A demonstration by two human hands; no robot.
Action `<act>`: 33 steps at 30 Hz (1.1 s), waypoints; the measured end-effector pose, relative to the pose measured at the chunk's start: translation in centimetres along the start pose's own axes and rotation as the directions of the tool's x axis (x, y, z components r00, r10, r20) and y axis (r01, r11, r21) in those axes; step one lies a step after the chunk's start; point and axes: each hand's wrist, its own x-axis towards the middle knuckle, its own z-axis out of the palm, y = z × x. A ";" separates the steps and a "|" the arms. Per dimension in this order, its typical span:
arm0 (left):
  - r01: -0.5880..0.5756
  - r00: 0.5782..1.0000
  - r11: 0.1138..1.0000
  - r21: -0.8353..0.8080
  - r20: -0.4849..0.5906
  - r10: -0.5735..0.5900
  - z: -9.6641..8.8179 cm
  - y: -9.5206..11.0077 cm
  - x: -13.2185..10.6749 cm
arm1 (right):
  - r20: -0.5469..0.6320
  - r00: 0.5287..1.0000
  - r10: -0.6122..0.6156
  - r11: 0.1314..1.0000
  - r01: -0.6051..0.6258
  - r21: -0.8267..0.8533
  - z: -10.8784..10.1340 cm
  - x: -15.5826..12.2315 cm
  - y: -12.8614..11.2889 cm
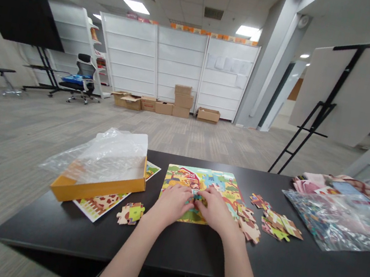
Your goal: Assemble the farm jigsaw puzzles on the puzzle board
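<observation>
A colourful farm jigsaw puzzle (213, 181) lies on the black table (188, 248). My left hand (172, 202) and my right hand (215, 210) rest on its near half, fingertips meeting. Both hands pinch a small puzzle piece (197, 197) between them, fingers curled. Loose puzzle pieces (272, 219) are scattered to the right of my right hand. A small joined cluster of pieces (130, 212) lies to the left of my left hand.
A yellow box lid (94, 189) with clear plastic wrap (108, 151) sits at the left on a printed sheet (99, 204). A clear plastic bag (337, 221) and cloth lie at the right. An easel, boxes and an office chair stand beyond.
</observation>
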 end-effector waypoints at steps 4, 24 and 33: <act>0.030 0.999 0.999 0.020 0.011 -0.030 -0.2 0.3 -0.1 | 0.001 1.000 -0.012 1.000 0.012 -0.027 0.4 0.0 0.2; 0.069 0.995 0.997 0.016 0.066 -0.070 -0.9 0.9 0.0 | -0.188 0.982 0.010 1.000 -0.011 -0.006 -2.3 -1.1 2.1; 0.029 0.999 1.000 0.002 0.032 -0.029 -0.6 0.5 -0.3 | -0.185 0.901 0.393 0.893 -0.422 -0.155 -7.0 -5.6 9.8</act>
